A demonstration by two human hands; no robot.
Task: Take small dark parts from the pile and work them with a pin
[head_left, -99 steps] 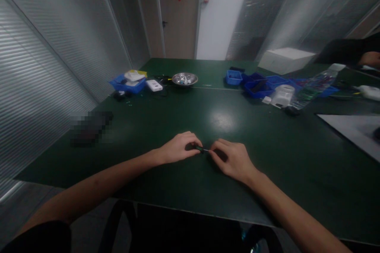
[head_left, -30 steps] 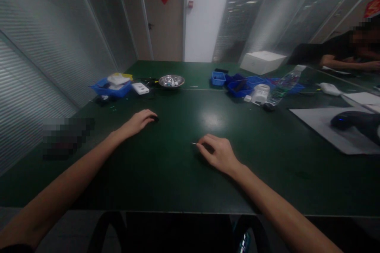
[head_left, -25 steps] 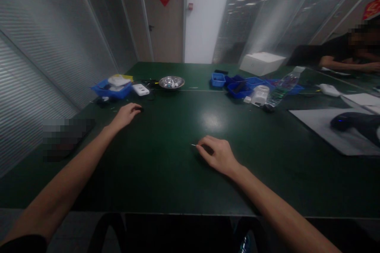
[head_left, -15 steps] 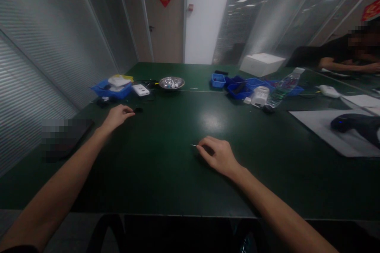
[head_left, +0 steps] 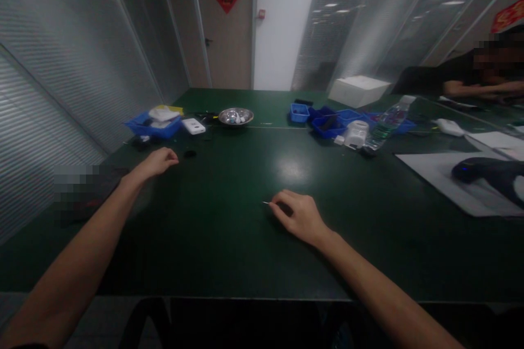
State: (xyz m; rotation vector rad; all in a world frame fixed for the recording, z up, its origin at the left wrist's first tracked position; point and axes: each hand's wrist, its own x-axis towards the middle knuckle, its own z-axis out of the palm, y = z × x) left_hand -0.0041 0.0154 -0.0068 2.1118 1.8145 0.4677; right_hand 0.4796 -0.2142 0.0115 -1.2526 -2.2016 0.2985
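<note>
My left hand hovers over the left part of the green table, its fingers curled together and nothing showing in them. A small flat black object lies on the tabletop just beyond its fingertips, apart from them; its kind is too small to tell. Near the middle of the table my right hand rests with thumb and forefinger closed. A thin whitish sliver sticks out leftward from that pinch, and most of it is hidden by the fingers.
Behind my left hand are a blue basket, a white device and a metal bowl. Blue trays, a white jar and a tilted plastic bottle stand back right. A person sits at the far right.
My left hand has let go of the small black object and drawn back left, leaving it on the table. The right hand keeps its pinch in nearly the same place.
</note>
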